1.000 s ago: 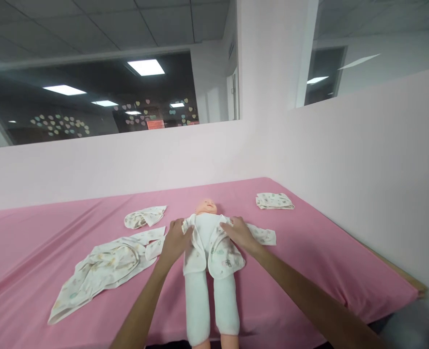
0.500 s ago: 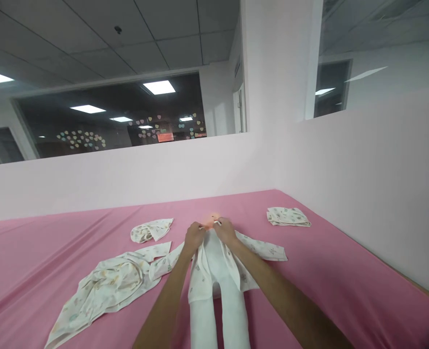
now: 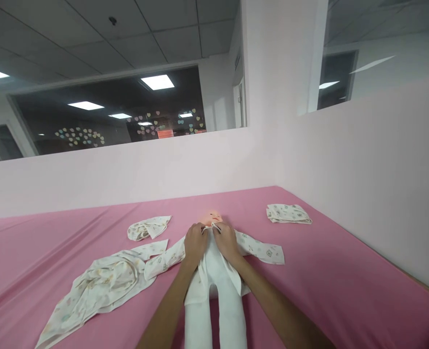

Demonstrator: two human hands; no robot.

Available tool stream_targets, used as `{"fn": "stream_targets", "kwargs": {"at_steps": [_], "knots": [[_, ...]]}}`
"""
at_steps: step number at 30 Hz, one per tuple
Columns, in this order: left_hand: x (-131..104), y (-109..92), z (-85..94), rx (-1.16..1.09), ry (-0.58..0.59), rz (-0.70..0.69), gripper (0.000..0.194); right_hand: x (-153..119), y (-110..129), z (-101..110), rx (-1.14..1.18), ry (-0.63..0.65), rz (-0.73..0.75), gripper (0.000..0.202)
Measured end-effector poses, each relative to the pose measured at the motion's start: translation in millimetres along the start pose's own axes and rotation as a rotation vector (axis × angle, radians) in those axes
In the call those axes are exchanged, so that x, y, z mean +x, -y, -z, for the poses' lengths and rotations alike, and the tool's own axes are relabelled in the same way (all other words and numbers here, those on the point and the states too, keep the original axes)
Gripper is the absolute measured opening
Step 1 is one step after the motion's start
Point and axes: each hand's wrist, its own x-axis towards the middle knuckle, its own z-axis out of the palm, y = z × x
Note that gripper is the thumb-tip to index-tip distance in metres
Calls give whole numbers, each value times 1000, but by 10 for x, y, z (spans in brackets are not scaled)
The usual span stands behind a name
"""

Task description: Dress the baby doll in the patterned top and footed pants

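Note:
A baby doll [image 3: 214, 271] with a white cloth body and legs lies on its back, its pinkish head [image 3: 212, 217] farthest from me. It wears a white printed baby jacket [image 3: 196, 286], open down the front, with both sleeves spread out sideways. At the neckline my left hand [image 3: 196, 242] pinches the jacket's edge on the left side. My right hand [image 3: 225, 240] grips the opposite edge, close beside the left one. The fingertips are partly hidden by the backs of my hands.
The doll lies on a pink sheet [image 3: 309, 291]. Left of it are a crumpled printed garment [image 3: 105, 281] and a small printed cloth bundle [image 3: 149, 228]. A folded printed cloth [image 3: 289, 214] rests at the far right. White walls [image 3: 127, 179] with windows border the back and right.
Both hands have drawn slightly down toward me along the jacket's neckline, and more of the doll's head shows. The view has shifted a little.

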Motion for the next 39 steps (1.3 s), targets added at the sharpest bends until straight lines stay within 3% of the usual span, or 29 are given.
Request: {"fn": "stream_targets", "kwargs": {"at_steps": [6, 15, 24, 30, 33, 39], "knots": [[-16, -23, 13, 37, -33, -57, 22, -33, -28, -2, 86, -61, 45, 22], [-107, -87, 37, 56, -80, -106, 17, -54, -23, 5, 241, -2, 47, 22], [-115, -75, 52, 99, -47, -159, 17, -112, 67, 46, 348, 23, -11, 22], [-103, -54, 46, 96, -31, -113, 13, -162, 113, 80, 383, 54, -2, 22], [-81, -20, 47, 9, -3, -71, 15, -177, 137, 105, 390, 93, 54, 25], [-30, 47, 56, -379, 86, -15, 16, -163, 132, 107, 329, 64, 77, 29]]}}
